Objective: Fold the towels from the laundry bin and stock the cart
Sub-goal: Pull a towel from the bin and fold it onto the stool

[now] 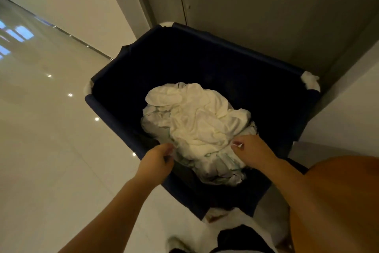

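Observation:
A dark blue fabric laundry bin [114, 109] stands in front of me, seen from above. Inside lies a crumpled heap of white towels [196, 121]. My left hand [158, 162] reaches over the bin's near rim and pinches the left edge of the heap with curled fingers. My right hand [252, 150] grips the heap's right edge, fingers curled into the cloth. The bottom of the bin under the heap is dark and hidden. No cart is in view.
The bin stands against a grey wall and door panel [256, 6] at the back right. A glossy pale tiled floor [51, 129] stretches out to the left. A white wall corner [348, 113] is close on the right.

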